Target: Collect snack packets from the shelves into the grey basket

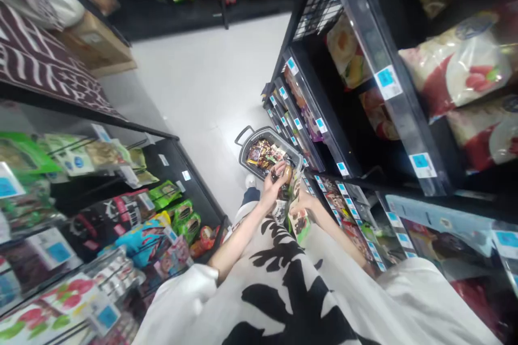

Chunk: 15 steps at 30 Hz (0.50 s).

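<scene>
I look down a shop aisle. My left hand [272, 187] is closed on a small snack packet [285, 174] just above a grey shopping basket [246, 151] on the floor, which holds several packets. My right hand [302, 201] is closed on a few flat snack packets [300, 222], green and white with dark print, held close to my body. Both hands are near each other, in front of my white and black patterned top.
Black shelves [399, 113] with blue price tags and bagged snacks stand on the right. Another shelf [162, 140] of colourful packets is on the left. The pale floor [210, 75] runs ahead to more shelves; a cardboard box [97, 42] sits at far left.
</scene>
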Tool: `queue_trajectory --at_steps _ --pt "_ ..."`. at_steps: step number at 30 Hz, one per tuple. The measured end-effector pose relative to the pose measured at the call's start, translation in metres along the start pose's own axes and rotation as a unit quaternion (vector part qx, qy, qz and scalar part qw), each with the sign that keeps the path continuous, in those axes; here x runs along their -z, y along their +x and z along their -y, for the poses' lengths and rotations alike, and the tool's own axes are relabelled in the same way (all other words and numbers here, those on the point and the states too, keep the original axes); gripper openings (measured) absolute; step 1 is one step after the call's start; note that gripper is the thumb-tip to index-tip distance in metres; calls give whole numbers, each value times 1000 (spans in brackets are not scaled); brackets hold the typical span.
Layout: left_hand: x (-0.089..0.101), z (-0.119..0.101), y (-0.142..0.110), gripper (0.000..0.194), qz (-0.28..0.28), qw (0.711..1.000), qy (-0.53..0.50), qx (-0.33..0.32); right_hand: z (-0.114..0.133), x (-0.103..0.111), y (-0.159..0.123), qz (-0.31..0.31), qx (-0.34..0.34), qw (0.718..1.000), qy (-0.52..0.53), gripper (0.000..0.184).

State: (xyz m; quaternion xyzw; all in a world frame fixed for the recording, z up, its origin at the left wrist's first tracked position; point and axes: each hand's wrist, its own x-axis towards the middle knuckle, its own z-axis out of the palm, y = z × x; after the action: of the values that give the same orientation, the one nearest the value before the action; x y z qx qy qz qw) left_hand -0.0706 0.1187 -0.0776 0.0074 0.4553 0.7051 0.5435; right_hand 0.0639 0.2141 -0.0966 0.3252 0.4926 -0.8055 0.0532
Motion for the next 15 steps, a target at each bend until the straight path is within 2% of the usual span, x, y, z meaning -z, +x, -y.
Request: queue_trajectory --at_steps 4,7,12,15 --pt "9 -7 -10 64 -40 992 95 -78 -10 -27 -11 -10 5 1000 6 89" --pt "13 -19 -11 64 -51 979 146 -136 -15 -37 -14 -32 14 999 -5 83" --pt "2 -41 -10 81 -64 975 111 -181 -30 -41 -23 -42 48 998 -20 67" --pt "-11 -54 -9 83 -42 983 83 -157 -38 -42 -35 -60 55 997 8 58"
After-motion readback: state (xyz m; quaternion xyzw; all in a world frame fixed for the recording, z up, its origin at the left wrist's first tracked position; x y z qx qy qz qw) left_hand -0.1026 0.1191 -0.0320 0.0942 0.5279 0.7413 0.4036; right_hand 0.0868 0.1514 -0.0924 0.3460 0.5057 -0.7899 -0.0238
